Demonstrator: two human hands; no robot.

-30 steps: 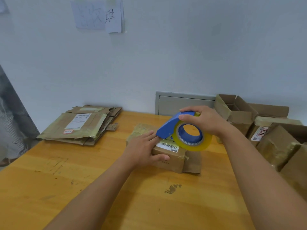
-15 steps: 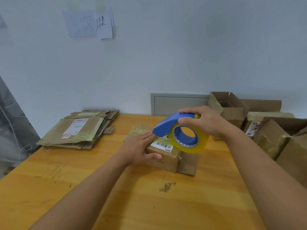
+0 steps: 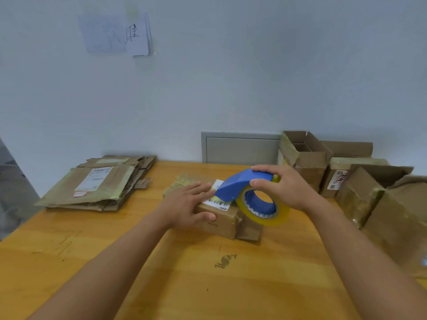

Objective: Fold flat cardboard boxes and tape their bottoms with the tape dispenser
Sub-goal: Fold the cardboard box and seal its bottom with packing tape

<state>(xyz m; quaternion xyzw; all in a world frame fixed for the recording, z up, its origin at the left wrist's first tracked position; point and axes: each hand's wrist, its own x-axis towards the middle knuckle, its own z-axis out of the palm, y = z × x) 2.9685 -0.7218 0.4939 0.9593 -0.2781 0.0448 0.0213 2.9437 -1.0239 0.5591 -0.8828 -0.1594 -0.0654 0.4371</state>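
A small brown cardboard box (image 3: 219,224) with a barcode label lies in the middle of the wooden table (image 3: 208,285). My left hand (image 3: 187,206) presses flat on its top, fingers straight and thumb over the near edge. My right hand (image 3: 284,187) grips the blue tape dispenser (image 3: 242,183) from above; its yellowish tape roll (image 3: 263,210) hangs over the box's right end, and the blue nose touches the label by my left fingertips.
A stack of flat cardboard boxes (image 3: 99,183) lies at the table's back left. Several folded boxes (image 3: 309,158) crowd the right side up to the table edge. A grey wall panel (image 3: 240,147) sits behind. A dark stain (image 3: 225,260) marks the tabletop.
The right hand has pulled the dispenser a little to the right along the box top. My left hand keeps pressing the box in place.
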